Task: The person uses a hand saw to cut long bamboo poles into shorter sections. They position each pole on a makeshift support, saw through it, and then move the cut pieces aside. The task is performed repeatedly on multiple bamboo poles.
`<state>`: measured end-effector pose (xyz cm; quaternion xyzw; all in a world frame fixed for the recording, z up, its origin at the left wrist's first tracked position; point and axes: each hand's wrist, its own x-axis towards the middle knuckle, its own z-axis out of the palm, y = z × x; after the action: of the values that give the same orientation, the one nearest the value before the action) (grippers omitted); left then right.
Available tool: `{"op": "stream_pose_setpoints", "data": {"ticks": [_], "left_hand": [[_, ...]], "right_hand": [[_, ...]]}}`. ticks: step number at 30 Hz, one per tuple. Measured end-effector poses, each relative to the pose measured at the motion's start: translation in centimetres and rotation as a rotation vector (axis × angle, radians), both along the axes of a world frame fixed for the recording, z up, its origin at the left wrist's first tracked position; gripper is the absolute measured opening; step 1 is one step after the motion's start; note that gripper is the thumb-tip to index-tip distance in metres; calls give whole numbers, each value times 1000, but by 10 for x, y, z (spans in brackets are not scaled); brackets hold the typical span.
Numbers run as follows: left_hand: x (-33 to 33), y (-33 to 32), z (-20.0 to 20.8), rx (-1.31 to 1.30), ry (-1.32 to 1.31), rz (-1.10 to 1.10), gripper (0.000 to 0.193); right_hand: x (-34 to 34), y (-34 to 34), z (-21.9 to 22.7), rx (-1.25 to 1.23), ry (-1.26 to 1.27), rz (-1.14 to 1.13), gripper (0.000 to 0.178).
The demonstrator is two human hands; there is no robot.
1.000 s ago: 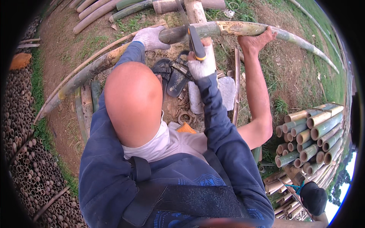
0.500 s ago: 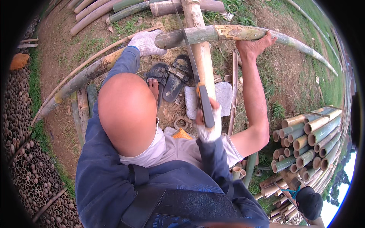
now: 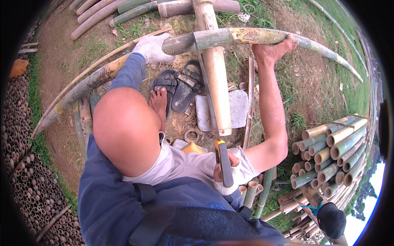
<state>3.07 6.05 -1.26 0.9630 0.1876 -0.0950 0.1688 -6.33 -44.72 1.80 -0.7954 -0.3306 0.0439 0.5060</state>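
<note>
A bamboo pole [image 3: 209, 39] lies crosswise over a thicker, pale bamboo log [image 3: 215, 82] that points toward me. My left hand [image 3: 152, 48], in a white knit glove, grips the pole left of the log. In my right hand [image 3: 230, 172], also gloved, is a handsaw [image 3: 224, 160] with a black and yellow handle, held low by my shorts. Its long blade [image 3: 208, 88] reaches up across the pole, close to the left side of the log. My bare right foot [image 3: 274, 48] presses on the pole to the right. How deep the blade sits is unclear.
Sandals [image 3: 184, 92] lie beside my bare left foot [image 3: 158, 102]. A pale block [image 3: 239, 107] sits under the log. Cut bamboo is stacked at right [image 3: 328, 156], at left [image 3: 37, 176] and at the top [image 3: 102, 20]. A person in a dark cap [image 3: 332, 219] is at lower right.
My right hand has pulled the saw back toward my body, so the handle sits lower. The pole, my left hand and my right foot keep nearly the same places.
</note>
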Motion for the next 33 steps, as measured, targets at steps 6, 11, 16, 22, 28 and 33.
{"op": "stream_pose_setpoints", "data": {"ticks": [6, 11, 16, 22, 28, 33], "left_hand": [[-2, 1, 3, 52, -11, 44, 90], [-2, 6, 4, -20, -34, -4, 94], [-1, 4, -2, 15, -33, 4, 91], [-7, -15, 8, 42, -26, 36, 84], [-13, -21, 15, 22, -1, 24, 85], [-9, -5, -5, 40, -80, -21, 82]], "right_hand": [[146, 181, -34, 204, 130, 149, 58], [111, 134, -38, 101, 156, 195, 57], [-3, -7, -10, 145, -62, 49, 58], [112, 148, -27, 115, 46, 76, 62], [165, 217, -57, 178, 259, 204, 48], [23, 5, -31, -38, 61, 76, 51]]}}
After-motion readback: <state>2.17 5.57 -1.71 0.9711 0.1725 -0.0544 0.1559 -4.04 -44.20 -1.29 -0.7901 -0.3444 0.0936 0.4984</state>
